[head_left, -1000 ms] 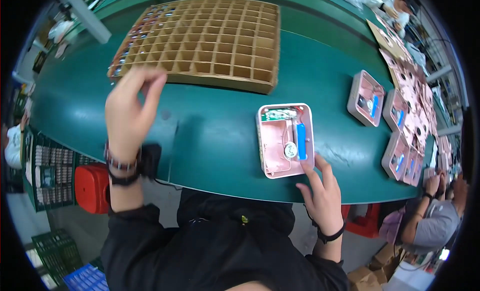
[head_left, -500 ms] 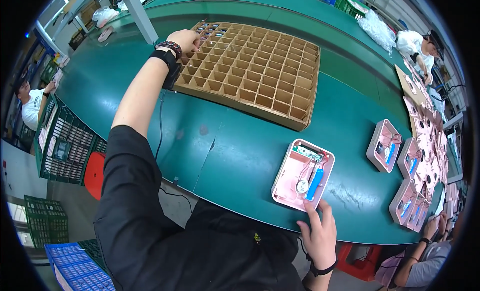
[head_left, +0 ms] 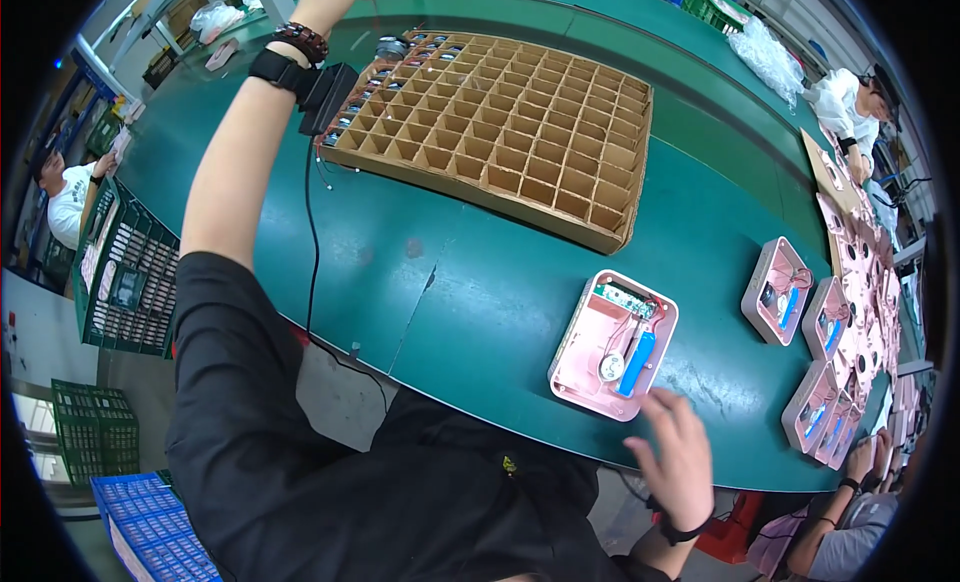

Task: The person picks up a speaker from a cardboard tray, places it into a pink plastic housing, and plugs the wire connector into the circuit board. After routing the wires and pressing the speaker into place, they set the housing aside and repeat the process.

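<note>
One right hand (head_left: pixel 680 462), grip wide, beside a pink case (head_left: pixel 588 354); left hand (head_left: pixel 328 0), far side, grip impossible to tell.

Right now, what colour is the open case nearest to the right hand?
Light pink; the open case shows best in the head view.

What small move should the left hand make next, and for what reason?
Probably bring the round part toward the open pink case: it seems to hang by thin wire below the left hand, and a second pink case at right holds a dark round piece, while none shows in the nearer one.
</note>
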Demonstrator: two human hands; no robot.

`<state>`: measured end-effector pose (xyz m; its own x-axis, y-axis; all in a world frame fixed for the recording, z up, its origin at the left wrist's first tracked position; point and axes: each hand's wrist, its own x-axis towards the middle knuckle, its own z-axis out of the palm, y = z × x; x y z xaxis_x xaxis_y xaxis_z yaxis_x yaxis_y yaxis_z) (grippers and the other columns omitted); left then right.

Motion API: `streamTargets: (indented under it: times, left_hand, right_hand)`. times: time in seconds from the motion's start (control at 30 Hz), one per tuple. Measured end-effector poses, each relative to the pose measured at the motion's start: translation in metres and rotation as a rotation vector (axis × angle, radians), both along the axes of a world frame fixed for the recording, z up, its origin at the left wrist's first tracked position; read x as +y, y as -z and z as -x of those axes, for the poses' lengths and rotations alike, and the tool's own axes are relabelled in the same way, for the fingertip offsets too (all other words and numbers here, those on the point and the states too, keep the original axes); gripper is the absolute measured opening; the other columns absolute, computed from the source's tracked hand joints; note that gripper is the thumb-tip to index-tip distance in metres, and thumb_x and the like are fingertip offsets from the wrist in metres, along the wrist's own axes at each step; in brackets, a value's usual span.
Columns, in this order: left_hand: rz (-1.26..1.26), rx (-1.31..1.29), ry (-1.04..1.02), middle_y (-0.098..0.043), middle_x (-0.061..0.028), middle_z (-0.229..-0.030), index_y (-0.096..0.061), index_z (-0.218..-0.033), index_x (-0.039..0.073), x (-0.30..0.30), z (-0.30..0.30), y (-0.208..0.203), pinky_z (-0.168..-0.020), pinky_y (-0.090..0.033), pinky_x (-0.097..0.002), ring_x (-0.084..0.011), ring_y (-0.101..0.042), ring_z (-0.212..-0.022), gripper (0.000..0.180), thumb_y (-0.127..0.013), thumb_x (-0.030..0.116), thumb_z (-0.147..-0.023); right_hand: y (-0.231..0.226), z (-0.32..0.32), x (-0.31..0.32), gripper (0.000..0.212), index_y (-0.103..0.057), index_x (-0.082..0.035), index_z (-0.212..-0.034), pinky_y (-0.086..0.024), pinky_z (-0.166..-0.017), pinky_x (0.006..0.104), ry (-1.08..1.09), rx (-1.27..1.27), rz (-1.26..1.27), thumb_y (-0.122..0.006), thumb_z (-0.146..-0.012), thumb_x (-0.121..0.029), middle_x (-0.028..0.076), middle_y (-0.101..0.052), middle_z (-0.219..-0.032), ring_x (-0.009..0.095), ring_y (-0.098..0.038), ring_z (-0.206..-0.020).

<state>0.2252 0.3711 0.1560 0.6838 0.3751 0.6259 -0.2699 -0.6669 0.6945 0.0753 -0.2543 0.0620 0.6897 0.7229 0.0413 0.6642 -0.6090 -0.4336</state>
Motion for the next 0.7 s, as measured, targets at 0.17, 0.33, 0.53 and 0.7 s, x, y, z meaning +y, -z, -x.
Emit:
streamTargets:
  times: [0.17, 0.33, 0.53, 0.7]
  left_hand:
    - [0.159, 0.001, 0.849, -0.060, -0.0016, -0.081, -0.050, -0.099, 0.006, -0.180, 0.043, -0.032, -0.059, -0.049, -0.0216, -0.0096, -0.060, -0.066, 0.010, -0.051, 0.016, -0.101]
    - [0.143, 0.223, 0.704, -0.063, -0.0048, -0.085, -0.048, -0.100, 0.003, -0.294, 0.064, -0.019, -0.064, -0.053, -0.0231, -0.0123, -0.064, -0.074, 0.008, -0.051, 0.010, -0.100]
    - [0.361, 0.073, 1.205, -0.063, -0.0082, -0.087, -0.047, -0.101, 0.002, -0.348, 0.083, -0.003, -0.070, -0.057, -0.0269, -0.0169, -0.067, -0.081, 0.008, -0.051, 0.009, -0.100]
    - [0.476, 0.324, 0.937, -0.063, -0.0089, -0.088, -0.046, -0.101, 0.002, -0.352, 0.094, 0.000, -0.070, -0.057, -0.0280, -0.0188, -0.068, -0.082, 0.010, -0.051, 0.010, -0.101]
  right_hand:
    - [-0.039, -0.023, 0.020, 0.061, -0.052, -0.001, -0.129, -0.047, -0.085, 0.0405, -0.139, -0.095, -0.323, -0.075, -0.072, -0.006, 0.019, -0.058, -0.116, 0.037, -0.058, -0.104]
    - [-0.031, -0.063, 0.082, 0.065, -0.043, -0.004, -0.137, -0.047, -0.090, 0.0397, -0.112, -0.198, -0.551, -0.073, -0.081, -0.012, 0.020, -0.048, -0.126, 0.039, -0.054, -0.107]
    - [-0.017, -0.070, 0.055, 0.062, -0.041, 0.000, -0.138, -0.042, -0.099, 0.0373, -0.165, 0.191, -0.445, -0.071, -0.086, -0.017, 0.017, -0.049, -0.128, 0.030, -0.051, -0.120]
    - [0.005, -0.056, 0.041, 0.064, -0.041, -0.002, -0.138, -0.042, -0.100, 0.0363, -0.315, 0.331, -0.634, -0.073, -0.085, -0.019, 0.014, -0.049, -0.126, 0.026, -0.052, -0.117]
